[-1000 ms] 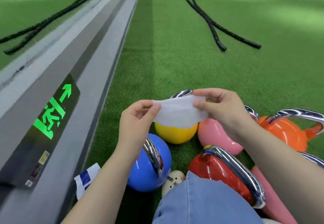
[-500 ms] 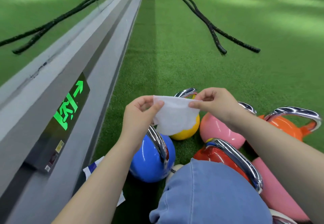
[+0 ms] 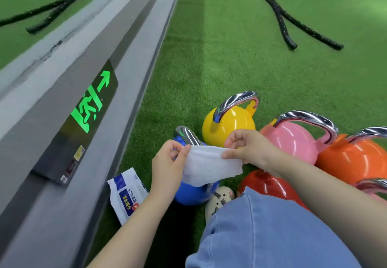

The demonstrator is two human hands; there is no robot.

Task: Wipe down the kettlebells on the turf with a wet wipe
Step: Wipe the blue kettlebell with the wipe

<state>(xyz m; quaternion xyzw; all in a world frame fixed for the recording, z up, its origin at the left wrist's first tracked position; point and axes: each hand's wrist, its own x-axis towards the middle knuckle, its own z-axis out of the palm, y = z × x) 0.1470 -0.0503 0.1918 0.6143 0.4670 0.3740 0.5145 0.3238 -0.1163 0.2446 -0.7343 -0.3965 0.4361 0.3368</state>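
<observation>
A white wet wipe [image 3: 211, 164] is stretched between my two hands above the kettlebells. My left hand [image 3: 167, 165] pinches its left corner and my right hand [image 3: 247, 148] pinches its right edge. Under the wipe stands a blue kettlebell [image 3: 192, 194] with a chrome handle, partly hidden. Around it on the turf stand a yellow kettlebell [image 3: 228, 125], a pink kettlebell [image 3: 293, 142], an orange kettlebell [image 3: 354, 158] and a red kettlebell [image 3: 266, 186].
A white-and-blue wipe packet [image 3: 125, 194] lies on the turf by the grey wall base [image 3: 83, 121], which bears a lit green exit sign [image 3: 88, 106]. Black battle ropes [image 3: 282, 14] lie farther out. My blue-jeaned knee [image 3: 261, 232] and a cream shoe [image 3: 217, 202] are low in view.
Both hands have come down and closer to me with the wipe, which now hangs over the blue kettlebell instead of the yellow one. The view has tilted downward.
</observation>
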